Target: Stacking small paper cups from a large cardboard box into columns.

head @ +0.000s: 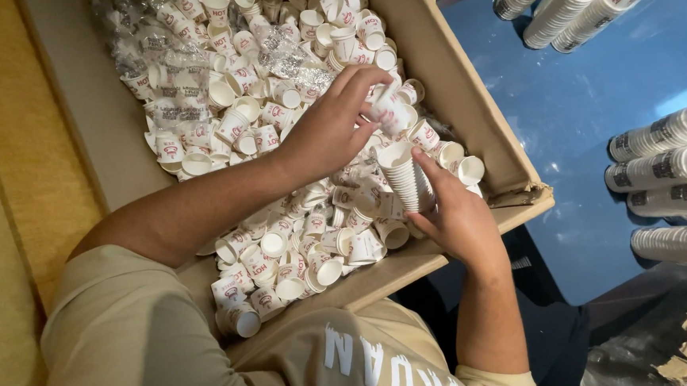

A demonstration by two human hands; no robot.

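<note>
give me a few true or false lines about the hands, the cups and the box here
1. The right hand holds a nested stack of cups. True.
2. The left hand is resting on the blue floor. False: it is over the box, pinching a single cup.
3. The cardboard box is filled with loose small paper cups. True.
4. The long cup stacks at the right lie inside the box. False: they lie outside it, on the blue surface.
5. The loose cups are plain black. False: they are white with red print.
</note>
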